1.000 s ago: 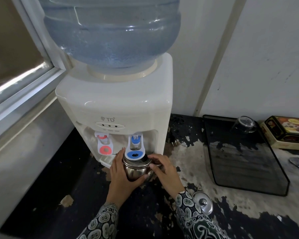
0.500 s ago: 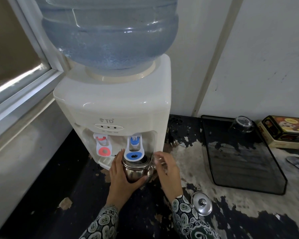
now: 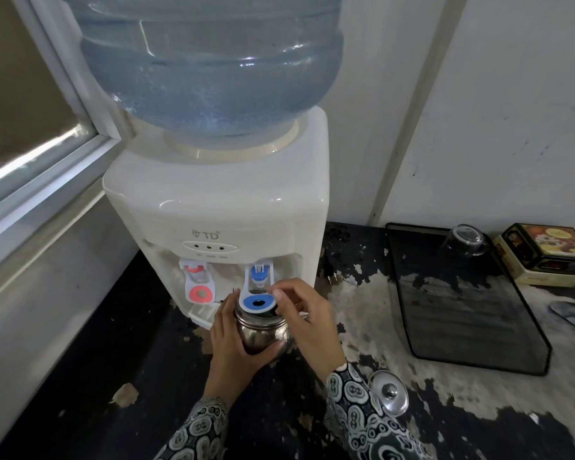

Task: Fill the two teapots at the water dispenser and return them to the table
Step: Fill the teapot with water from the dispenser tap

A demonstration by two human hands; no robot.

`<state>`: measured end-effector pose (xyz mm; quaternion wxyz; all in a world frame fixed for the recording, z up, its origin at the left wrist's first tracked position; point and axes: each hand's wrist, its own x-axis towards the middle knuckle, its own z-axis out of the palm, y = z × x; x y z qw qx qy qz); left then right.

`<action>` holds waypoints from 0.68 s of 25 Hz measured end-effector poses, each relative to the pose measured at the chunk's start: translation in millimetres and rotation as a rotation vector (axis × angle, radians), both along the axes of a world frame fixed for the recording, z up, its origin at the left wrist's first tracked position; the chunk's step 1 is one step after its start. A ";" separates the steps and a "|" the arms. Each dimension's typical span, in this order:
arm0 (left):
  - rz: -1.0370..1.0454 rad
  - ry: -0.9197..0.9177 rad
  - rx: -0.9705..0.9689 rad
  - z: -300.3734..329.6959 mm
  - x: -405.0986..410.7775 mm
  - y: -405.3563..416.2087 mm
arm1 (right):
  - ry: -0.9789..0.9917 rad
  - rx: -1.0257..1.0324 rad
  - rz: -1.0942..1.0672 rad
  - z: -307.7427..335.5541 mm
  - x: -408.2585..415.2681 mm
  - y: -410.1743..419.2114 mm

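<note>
"td" dispenser [image 3: 219, 207], teapot [image 3: 263, 333] under blue tap [image 3: 258, 293]

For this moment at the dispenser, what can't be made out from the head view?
- Water level in the teapot: its mouth is covered by the blue tap lever.
- Whether water is flowing: the spout is hidden behind the lever and the right hand.
- Teapot handle and spout: hidden by the right hand and left hand.
- Second teapot: outside the frame; only a lid shows.
- Tin: label too small to read.

silver teapot [image 3: 263, 333], blue tap [image 3: 258, 302], red tap [image 3: 200, 293]
</note>
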<state>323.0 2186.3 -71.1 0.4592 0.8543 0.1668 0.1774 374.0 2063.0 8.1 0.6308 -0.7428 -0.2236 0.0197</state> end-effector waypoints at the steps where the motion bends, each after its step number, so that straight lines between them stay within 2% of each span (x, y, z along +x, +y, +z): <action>1: -0.001 -0.001 0.001 0.1 0.1 -0.2 | 0.004 -0.003 -0.006 1.6 -0.1 -0.4; 13: 0.001 -0.003 0.024 0.3 -0.1 -1.8 | 0.265 0.092 -0.016 19.6 0.9 2.0; 17: -0.002 -0.016 0.028 -0.7 0.0 -1.4 | 0.295 0.143 0.008 17.8 -0.5 1.4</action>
